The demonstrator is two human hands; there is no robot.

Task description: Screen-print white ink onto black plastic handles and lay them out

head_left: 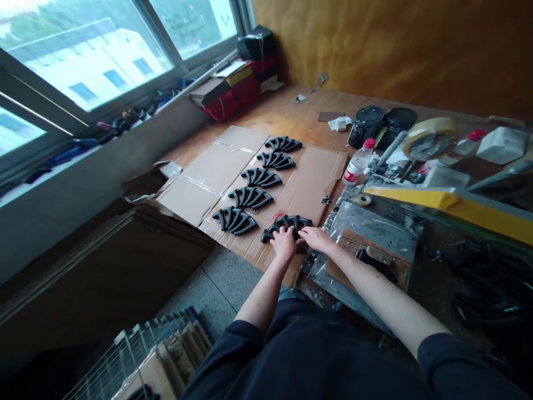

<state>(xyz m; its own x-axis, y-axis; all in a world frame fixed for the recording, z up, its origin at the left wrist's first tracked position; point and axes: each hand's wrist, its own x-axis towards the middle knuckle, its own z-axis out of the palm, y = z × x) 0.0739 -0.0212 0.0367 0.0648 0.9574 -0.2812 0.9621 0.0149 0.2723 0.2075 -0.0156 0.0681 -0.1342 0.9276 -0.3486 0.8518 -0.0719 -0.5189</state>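
Note:
A black ribbed part (pixel 287 223) lies on the flattened cardboard (pixel 308 178) near its front edge. My left hand (pixel 283 241) rests on its front side with fingers spread. At the part's right end, the fingers of my right hand (pixel 313 238) are drawn together on it. Behind and to the left, several similar black fan-shaped parts form a slanting row, from the nearest one (pixel 235 220) to the farthest (pixel 283 144). A small black scrap (pixel 326 199) sits near the cardboard's right edge.
To the right stand a red-capped bottle (pixel 357 162), black tubs (pixel 368 125), a tape roll (pixel 364 200) and a yellow bar (pixel 449 203) over a metal plate (pixel 375 233). A wire rack (pixel 125 355) is at lower left. Red boxes (pixel 233 97) stand by the window.

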